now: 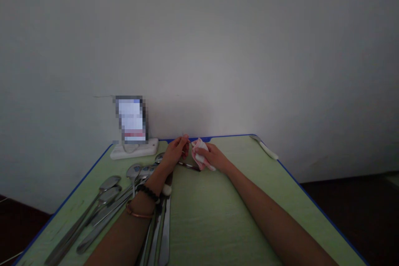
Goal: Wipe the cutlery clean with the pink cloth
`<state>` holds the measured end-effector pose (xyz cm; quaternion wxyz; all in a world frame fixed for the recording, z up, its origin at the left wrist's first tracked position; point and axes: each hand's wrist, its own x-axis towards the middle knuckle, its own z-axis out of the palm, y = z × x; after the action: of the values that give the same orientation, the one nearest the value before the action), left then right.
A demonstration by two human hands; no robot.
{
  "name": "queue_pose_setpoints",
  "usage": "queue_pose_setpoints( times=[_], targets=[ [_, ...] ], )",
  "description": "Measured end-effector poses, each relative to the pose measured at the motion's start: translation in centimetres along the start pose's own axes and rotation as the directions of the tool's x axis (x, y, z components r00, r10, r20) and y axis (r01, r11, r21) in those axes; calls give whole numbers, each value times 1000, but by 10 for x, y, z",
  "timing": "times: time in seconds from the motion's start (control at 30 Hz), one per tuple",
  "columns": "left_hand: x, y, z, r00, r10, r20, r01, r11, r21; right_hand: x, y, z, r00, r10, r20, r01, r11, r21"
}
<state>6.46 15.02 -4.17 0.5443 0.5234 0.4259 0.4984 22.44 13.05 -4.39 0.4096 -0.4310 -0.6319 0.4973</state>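
Observation:
My right hand (212, 157) is closed around a crumpled pink and white cloth (201, 156), above the far middle of the table. Just left of it, my left hand (178, 149) has its fingers pinched together; what they hold, if anything, is too small and dark to make out. A metal spoon (188, 166) lies on the table below my hands, its middle partly covered by my left hand. Under and beside my left forearm is a spread of metal cutlery, among it a slotted spoon (134, 171) and a large spoon (109, 183).
A phone (132, 118) with a blurred screen stands on a white base (135, 149) at the back left. One white-handled utensil (268, 149) lies at the far right corner. The green table (215, 224) has a blue edge and meets a grey wall (218, 50).

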Motion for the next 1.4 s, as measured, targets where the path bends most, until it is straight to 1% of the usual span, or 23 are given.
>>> queue_pose_setpoints(
  times=[0.4, 0.87, 1.03, 1.17, 1.4],
  targets=[
    [2, -3, -1, 1000, 3, 0, -3, 1000, 6, 2, 4, -1, 1000, -23, 11, 24, 1000, -13],
    [0, -1, 0, 1000, -4, 3, 4, 1000, 8, 1, 2, 0, 1000, -14, 12, 14, 1000, 13],
    [1, -1, 0, 1000, -1, 1, 1, 1000, 14, 0, 0, 0, 1000, -12, 4, 12, 1000, -12],
    [1, -1, 0, 1000, 4, 0, -4, 1000, 18, 0, 0, -1, 1000, -4, 20, 5, 1000, -17],
    [1, -2, -1, 1000, 3, 3, -3, 1000, 9, 1, 2, 0, 1000, 0, -16, -1, 999, -41]
  ],
)
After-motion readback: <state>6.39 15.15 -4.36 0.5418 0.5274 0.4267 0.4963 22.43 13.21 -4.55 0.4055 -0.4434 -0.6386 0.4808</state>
